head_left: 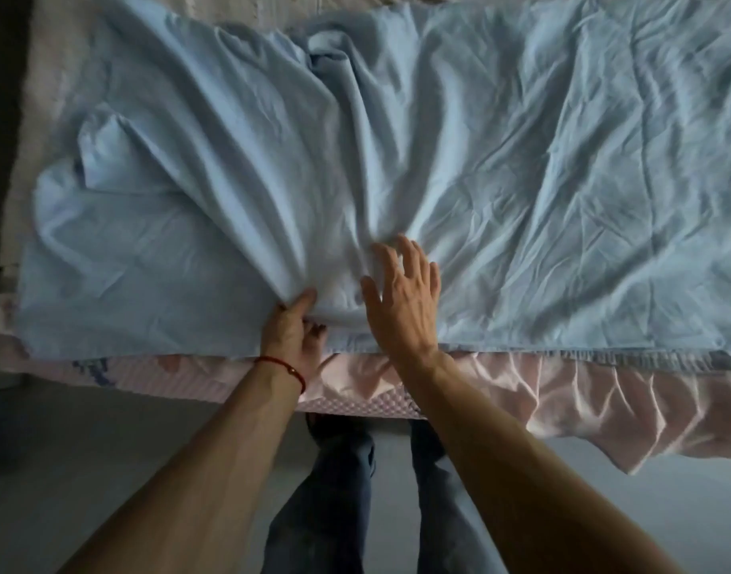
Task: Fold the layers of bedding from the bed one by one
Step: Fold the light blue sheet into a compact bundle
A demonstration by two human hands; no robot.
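The left hand pinches the blue sheet's near edge; the right hand lies flat, fingers spread, just beside. Pink bedding overhangs the grey floor.

Rumpled pale-blue sheet across bed

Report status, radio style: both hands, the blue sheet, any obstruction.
Left hand pinching blue sheet at near edge. Right hand open, fingers spread on it. Sheet bunched, unfolded. Nothing in the way.

The sheet lies spread across the bed, over the bed skirt hanging below its near edge.
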